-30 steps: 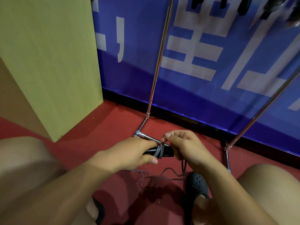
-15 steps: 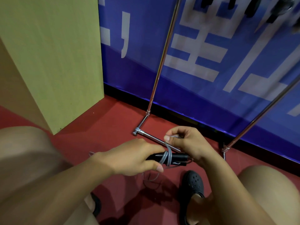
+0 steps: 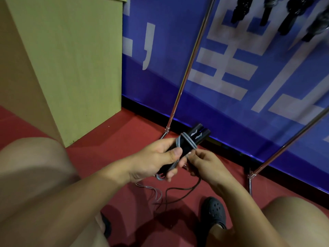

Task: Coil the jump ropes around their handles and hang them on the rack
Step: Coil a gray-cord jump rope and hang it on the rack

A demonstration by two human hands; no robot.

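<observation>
left hand [image 3: 154,160]: gripping the paired black handles [image 3: 191,139] at frame centre, thumb pressing on top, likely keeping them together as a core for the wraps
right hand [image 3: 204,163]: pinching the grey rope [image 3: 187,140] just below the wraps, probably feeding tension for the next turn
rope state: a few turns sitting around the handles; loose tail [image 3: 170,190] trailing down to the red floor [image 3: 115,138] at lower centre
progress: coiling looking partly done, hanging not yet started
rack [image 3: 191,57]: chrome poles rising centre and right, foot just behind the handles; dark items [image 3: 267,8] hanging at upper right, blurred
room: open floor left of the hands; knees crowding both lower corners, black shoe [image 3: 213,213] near the tail, snag risk
</observation>
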